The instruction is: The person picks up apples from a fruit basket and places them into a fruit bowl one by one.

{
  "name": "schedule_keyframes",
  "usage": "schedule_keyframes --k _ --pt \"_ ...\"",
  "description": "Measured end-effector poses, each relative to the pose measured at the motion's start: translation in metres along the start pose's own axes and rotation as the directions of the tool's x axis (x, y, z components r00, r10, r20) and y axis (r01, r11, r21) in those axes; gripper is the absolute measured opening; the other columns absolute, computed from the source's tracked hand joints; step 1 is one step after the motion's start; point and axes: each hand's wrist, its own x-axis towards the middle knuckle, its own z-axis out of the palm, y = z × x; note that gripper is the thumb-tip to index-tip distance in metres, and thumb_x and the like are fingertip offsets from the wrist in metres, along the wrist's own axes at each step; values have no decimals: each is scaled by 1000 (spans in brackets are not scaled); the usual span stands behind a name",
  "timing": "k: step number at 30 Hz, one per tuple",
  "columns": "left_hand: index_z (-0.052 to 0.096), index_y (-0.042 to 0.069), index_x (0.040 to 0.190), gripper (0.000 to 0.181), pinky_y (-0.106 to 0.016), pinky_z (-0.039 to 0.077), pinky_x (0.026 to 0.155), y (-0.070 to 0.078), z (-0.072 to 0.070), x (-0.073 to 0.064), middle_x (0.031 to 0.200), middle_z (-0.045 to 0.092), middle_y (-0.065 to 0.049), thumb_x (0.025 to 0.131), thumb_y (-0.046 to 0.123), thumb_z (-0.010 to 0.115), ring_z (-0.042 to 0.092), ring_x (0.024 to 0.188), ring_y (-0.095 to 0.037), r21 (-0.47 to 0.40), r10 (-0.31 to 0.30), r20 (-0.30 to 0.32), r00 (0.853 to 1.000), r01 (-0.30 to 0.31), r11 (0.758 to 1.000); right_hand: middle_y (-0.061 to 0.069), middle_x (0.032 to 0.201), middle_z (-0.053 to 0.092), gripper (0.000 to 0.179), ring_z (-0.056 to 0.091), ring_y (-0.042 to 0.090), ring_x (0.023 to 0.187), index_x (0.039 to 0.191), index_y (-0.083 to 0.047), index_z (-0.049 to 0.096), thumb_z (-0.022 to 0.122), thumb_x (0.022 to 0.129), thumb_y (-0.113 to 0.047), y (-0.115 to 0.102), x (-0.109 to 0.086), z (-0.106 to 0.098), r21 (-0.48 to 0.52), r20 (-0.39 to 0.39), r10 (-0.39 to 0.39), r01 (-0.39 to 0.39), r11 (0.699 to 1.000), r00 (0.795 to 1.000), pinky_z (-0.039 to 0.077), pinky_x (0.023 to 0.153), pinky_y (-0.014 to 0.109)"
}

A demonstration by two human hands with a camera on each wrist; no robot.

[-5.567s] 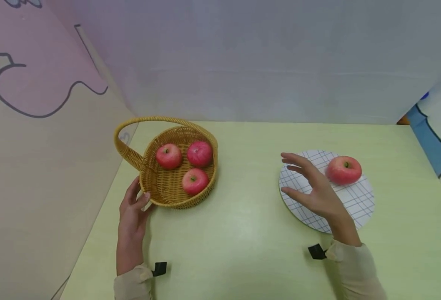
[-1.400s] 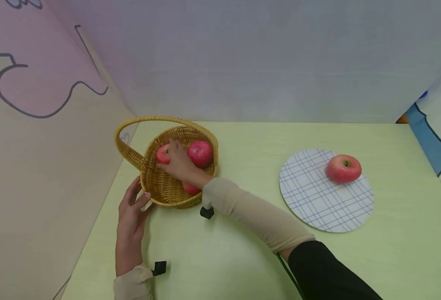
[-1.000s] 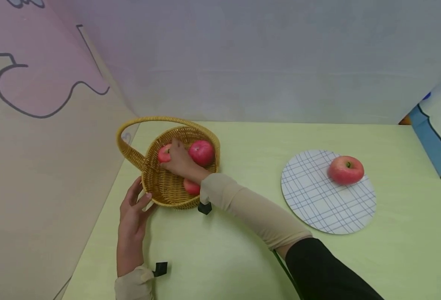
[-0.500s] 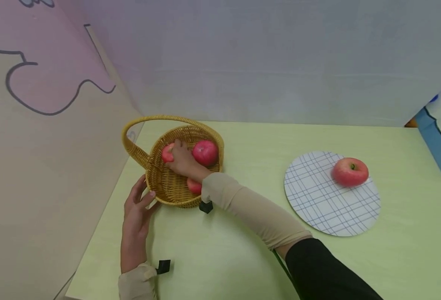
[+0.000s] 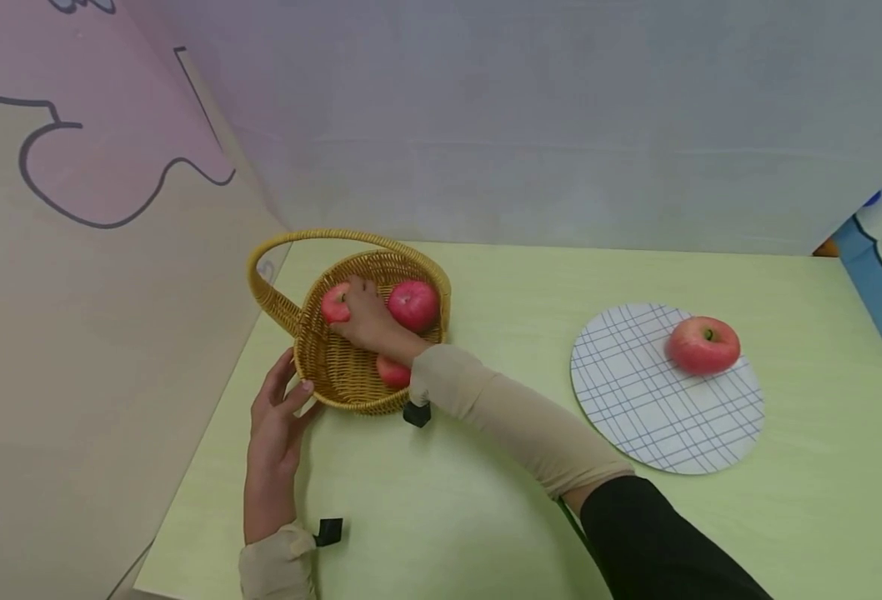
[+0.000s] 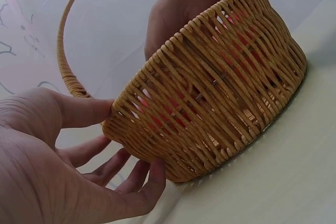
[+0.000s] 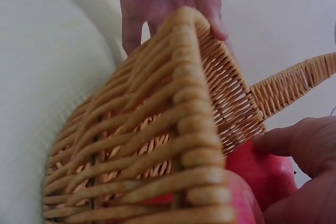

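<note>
A round wicker basket with a tall looped handle stands on the left of the table. My left hand holds its near-left side; in the left wrist view the thumb is on the rim and the curled fingers are against the lower wall. Inside the basket, my right hand grips the left red apple, whose right part is covered by the fingers. Two more apples lie in the basket: one at the back right and a front one, partly hidden under my right wrist.
To the right lies a round white plate with a blue line grid, one red apple on its upper right. A grey cloth wall rises behind the table's back edge. My right sleeve crosses the table's middle.
My right hand has gone from above the plate, where it hovered with spread fingers, left into the basket and onto an apple. Lately it has barely moved. The left hand stays on the basket.
</note>
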Motion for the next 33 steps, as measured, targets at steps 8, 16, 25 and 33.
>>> schedule_keyframes --k 8,16,25,33 --pt "39 31 161 63 -59 36 120 -1 -1 0 166 34 2 106 6 57 45 145 -23 4 2 -1 1000 -2 1000 19 156 42 75 44 27 144 156 2 35 74 98 -22 -1 -12 -7 42 -4 -65 65 997 998 45 116 38" --pt "40 30 160 63 -59 36 120 -1 -1 1 166 34 2 105 7 58 44 146 -24 -8 3 -2 1000 -3 1000 17 160 41 84 45 27 147 159 -1 31 79 93 -20 4 -25 -15 162 -25 -83 86 983 996 41 120 39" --pt "40 30 161 62 -60 34 121 -2 -1 1 167 33 1 106 7 58 43 148 -26 -4 6 -1 1000 -6 1000 11 159 44 84 48 23 144 159 -6 33 81 92 -22 13 -47 -26 237 -43 -156 162 958 987 42 119 41" --pt "40 30 161 62 -60 33 122 -1 -1 1 167 33 1 106 6 56 42 149 -25 -9 -2 -9 1000 1 1000 6 159 45 86 49 21 144 159 -11 35 83 90 -27 11 -62 -37 224 -35 -218 221 949 975 44 118 41"
